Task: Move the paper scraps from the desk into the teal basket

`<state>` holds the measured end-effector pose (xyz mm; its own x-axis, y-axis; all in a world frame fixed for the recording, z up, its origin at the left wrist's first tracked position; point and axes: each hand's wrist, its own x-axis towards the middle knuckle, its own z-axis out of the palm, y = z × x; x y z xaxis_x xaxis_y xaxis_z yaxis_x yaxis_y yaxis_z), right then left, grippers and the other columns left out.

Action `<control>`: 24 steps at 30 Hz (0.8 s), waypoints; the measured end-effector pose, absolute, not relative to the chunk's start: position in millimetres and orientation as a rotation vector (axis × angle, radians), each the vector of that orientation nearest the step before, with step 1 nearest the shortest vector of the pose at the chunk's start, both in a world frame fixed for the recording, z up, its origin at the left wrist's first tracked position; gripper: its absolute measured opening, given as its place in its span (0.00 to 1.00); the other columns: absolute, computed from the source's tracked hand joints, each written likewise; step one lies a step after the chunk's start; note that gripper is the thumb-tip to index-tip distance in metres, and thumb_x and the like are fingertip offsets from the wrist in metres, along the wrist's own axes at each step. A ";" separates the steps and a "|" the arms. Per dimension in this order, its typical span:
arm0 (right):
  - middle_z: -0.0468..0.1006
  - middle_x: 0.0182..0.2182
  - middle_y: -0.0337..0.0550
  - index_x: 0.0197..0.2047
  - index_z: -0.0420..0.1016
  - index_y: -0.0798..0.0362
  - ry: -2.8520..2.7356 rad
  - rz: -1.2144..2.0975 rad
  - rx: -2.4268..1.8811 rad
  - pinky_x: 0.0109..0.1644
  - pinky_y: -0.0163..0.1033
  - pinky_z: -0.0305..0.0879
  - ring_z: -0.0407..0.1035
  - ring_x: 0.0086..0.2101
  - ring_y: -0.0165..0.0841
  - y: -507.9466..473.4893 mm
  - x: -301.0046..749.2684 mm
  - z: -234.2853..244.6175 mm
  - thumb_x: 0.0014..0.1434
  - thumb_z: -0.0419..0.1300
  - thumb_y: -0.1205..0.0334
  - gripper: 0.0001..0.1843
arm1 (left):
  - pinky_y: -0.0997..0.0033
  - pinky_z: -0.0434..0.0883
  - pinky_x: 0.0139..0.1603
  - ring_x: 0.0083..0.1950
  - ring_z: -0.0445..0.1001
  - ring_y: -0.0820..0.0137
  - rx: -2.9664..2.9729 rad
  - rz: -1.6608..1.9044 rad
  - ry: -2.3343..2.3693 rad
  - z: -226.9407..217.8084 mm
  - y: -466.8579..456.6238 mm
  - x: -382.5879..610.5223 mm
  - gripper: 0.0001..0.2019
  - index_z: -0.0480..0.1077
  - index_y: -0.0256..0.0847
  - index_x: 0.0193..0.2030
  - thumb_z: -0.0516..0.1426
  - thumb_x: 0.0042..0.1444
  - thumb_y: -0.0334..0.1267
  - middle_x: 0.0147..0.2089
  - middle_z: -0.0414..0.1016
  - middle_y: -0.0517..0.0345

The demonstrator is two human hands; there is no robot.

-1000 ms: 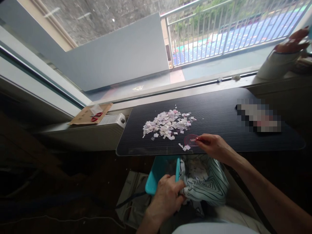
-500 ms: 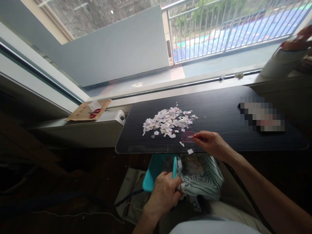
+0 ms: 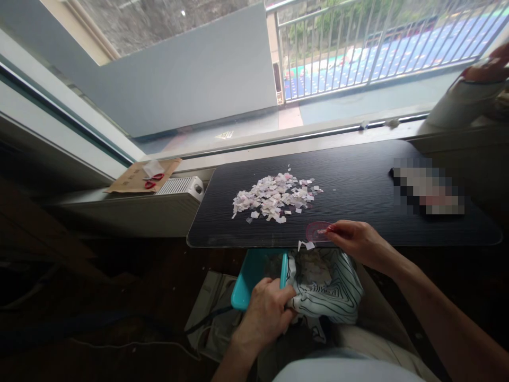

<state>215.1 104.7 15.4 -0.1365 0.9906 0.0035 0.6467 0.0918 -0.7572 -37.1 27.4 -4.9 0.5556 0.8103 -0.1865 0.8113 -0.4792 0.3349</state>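
My right hand (image 3: 350, 234) pinches a translucent pink oval scraper (image 3: 314, 232) flat against the dark table near its front edge. Just in front of the scraper, a few white paper scraps (image 3: 309, 245) lie at the edge, one partly over it. Farther back spreads a heap of cut paper scraps (image 3: 274, 197). Below the table, my left hand (image 3: 268, 310) is closed on the rim of a teal bin (image 3: 242, 292), against a white cloth bag with black lines (image 3: 338, 297). The bag hangs open beside the bin, with pale scraps inside it.
The black wood-grain table (image 3: 358, 180) stands by a window. On its right is a blurred-out object (image 3: 431, 191). Red-handled scissors (image 3: 153, 181) lie on a brown paper envelope (image 3: 131, 178) at left, near a white heater (image 3: 181, 187). Another person's sleeve (image 3: 457, 103) shows at right.
My right hand has drawn the scraper a little to the right and toward the table's front edge. A narrow scrap has come to the edge with it. My left hand keeps its hold.
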 end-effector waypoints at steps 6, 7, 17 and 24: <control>0.76 0.23 0.39 0.31 0.78 0.52 -1.891 0.899 -1.573 0.28 0.33 0.58 0.65 0.25 0.30 100.9 218.1 14.2 0.55 0.55 0.51 0.16 | 0.68 0.60 0.39 0.34 0.66 0.68 2.409 0.009 1.334 -5.1 26.5 -35.3 0.04 0.70 0.41 0.31 0.54 0.51 0.31 0.30 0.69 0.59; 0.76 0.24 0.39 0.32 0.78 0.52 -1.877 0.889 -1.575 0.28 0.33 0.58 0.65 0.25 0.30 102.2 216.8 13.8 0.56 0.55 0.51 0.16 | 0.68 0.60 0.39 0.34 0.66 0.68 2.408 0.010 1.336 -5.3 26.3 -35.2 0.04 0.70 0.41 0.31 0.54 0.51 0.30 0.30 0.69 0.58; 0.77 0.25 0.40 0.33 0.78 0.53 -1.852 0.941 -1.516 0.29 0.33 0.59 0.67 0.26 0.30 109.1 203.3 7.7 0.56 0.55 0.50 0.17 | 0.69 0.59 0.39 0.34 0.66 0.68 2.412 0.033 1.340 -5.0 24.4 -36.8 0.04 0.69 0.41 0.31 0.54 0.50 0.30 0.30 0.69 0.59; 0.76 0.24 0.39 0.32 0.78 0.54 -1.941 0.949 -1.534 0.29 0.33 0.58 0.65 0.25 0.29 104.4 207.7 12.5 0.56 0.54 0.49 0.18 | 0.69 0.60 0.38 0.33 0.67 0.68 2.417 -0.006 1.347 -3.8 24.4 -36.1 0.02 0.69 0.42 0.31 0.55 0.51 0.32 0.30 0.69 0.59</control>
<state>207.7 104.4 12.5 -0.2507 0.9671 -0.0441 0.6291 0.1281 -0.7667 -36.1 24.4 -3.8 0.5423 0.8203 -0.1818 0.8220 -0.4732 0.3169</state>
